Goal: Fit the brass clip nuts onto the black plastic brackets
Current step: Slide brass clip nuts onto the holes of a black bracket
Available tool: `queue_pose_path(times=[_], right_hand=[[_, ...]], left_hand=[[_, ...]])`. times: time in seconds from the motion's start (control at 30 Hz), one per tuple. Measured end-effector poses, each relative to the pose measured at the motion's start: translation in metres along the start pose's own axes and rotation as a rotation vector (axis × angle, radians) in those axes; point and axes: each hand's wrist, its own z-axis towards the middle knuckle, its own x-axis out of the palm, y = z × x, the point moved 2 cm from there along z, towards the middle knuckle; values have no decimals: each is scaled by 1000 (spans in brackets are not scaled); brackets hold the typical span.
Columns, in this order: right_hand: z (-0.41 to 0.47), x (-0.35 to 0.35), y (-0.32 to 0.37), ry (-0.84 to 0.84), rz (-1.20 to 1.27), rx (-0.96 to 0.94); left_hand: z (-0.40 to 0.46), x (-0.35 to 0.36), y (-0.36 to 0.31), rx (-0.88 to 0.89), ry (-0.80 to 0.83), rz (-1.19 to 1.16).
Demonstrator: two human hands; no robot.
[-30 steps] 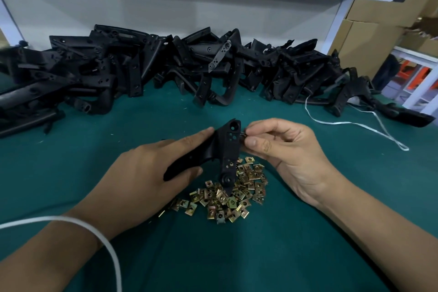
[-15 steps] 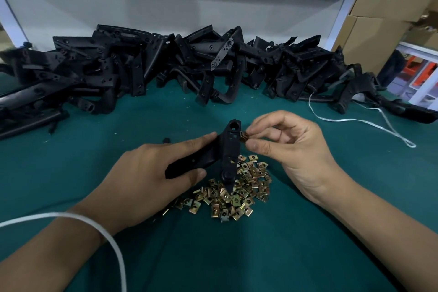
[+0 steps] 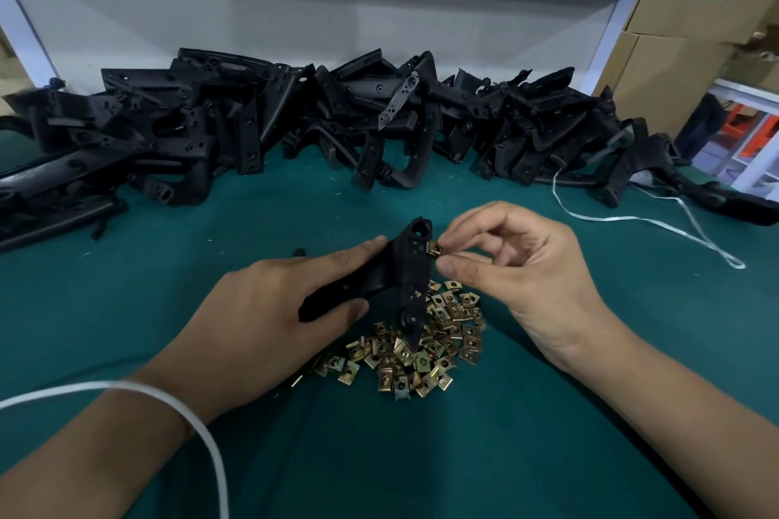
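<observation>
My left hand (image 3: pixel 269 320) grips a black plastic bracket (image 3: pixel 411 265) by its arm and holds it upright over a heap of brass clip nuts (image 3: pixel 421 346) on the green mat. My right hand (image 3: pixel 518 270) pinches one brass clip nut (image 3: pixel 435 249) between thumb and forefinger against the bracket's right edge, near its upper end. The bracket's lower tip points down into the heap.
A long pile of black brackets (image 3: pixel 337 126) runs across the back of the green mat (image 3: pixel 548 413). A white strap (image 3: pixel 632 219) lies at the right. A white cord (image 3: pixel 181 413) loops over my left forearm. Cardboard boxes (image 3: pixel 674 63) stand at the right behind a white frame.
My right hand has drawn slightly back from the bracket, so the clip nut it pinches now shows at the bracket's right edge. My left hand keeps the bracket steady.
</observation>
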Motion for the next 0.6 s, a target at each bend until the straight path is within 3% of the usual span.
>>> queue_pose_path(times=[0.6], right_hand=[[0,-1,5,29,-21,-3]], left_hand=[[0,0,1,98,29,47]])
